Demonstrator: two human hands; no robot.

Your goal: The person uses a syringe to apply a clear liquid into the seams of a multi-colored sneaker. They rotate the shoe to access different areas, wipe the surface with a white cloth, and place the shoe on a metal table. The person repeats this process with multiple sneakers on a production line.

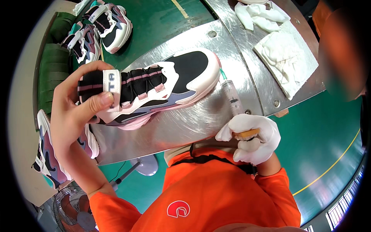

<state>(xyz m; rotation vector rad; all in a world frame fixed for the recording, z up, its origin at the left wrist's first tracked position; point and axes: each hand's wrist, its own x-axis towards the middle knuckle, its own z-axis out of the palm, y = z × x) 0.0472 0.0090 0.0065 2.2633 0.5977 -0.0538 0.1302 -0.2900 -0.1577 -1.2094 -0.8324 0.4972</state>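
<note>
My bare left hand (pixel 79 98) grips a sneaker (pixel 154 87) by its tongue and collar, thumb on the white strap. The shoe is white, black, purple and pink, tilted on its side over the metal table, its toe toward the right. In my gloved right hand (pixel 253 139) is a syringe (pixel 233 96) with a green needle tip, which meets the sole edge at the toe; whether it touches cannot be told. The same hand also holds a small tan-handled piece (pixel 246 133), mostly hidden by the fingers.
The metal table (pixel 181 133) has a bolted seam. At its right lie a white pad with crumpled cloth (pixel 284 58) and white gloves (pixel 261 16). Matching sneakers (pixel 110 27) stand at the upper left on the green belt; others (pixel 50 150) lie at the left. A fan (pixel 73 208) stands lower left.
</note>
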